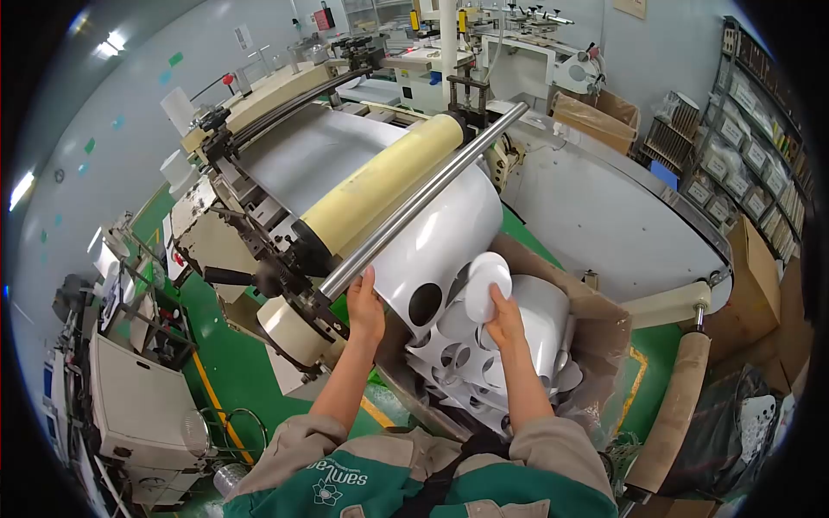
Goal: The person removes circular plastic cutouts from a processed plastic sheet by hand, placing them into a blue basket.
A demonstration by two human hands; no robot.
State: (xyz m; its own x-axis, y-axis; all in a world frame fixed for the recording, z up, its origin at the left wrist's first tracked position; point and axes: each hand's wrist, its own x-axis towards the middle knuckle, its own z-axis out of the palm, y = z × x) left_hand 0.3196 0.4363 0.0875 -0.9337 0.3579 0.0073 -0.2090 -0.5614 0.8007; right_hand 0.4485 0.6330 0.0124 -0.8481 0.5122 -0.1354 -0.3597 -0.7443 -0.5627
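Observation:
A wide white sheet with round punched holes [432, 250] comes off a cream-coloured roller [380, 186] and under a steel bar [423, 203], then falls into a cardboard box [604, 324]. My left hand [365, 302] presses against the sheet's left edge just below the steel bar. My right hand [503, 318] holds a white round cut-out disc [485, 283] above the box. Crumpled punched sheet [484, 371] fills the box below both hands.
The big machine [285, 112] stretches away up and left. A large round grey table [604, 216] stands at the right, with shelves [751, 164] behind it. Cardboard tubes [673, 406] lean at the lower right. The floor [233, 363] is green with yellow lines.

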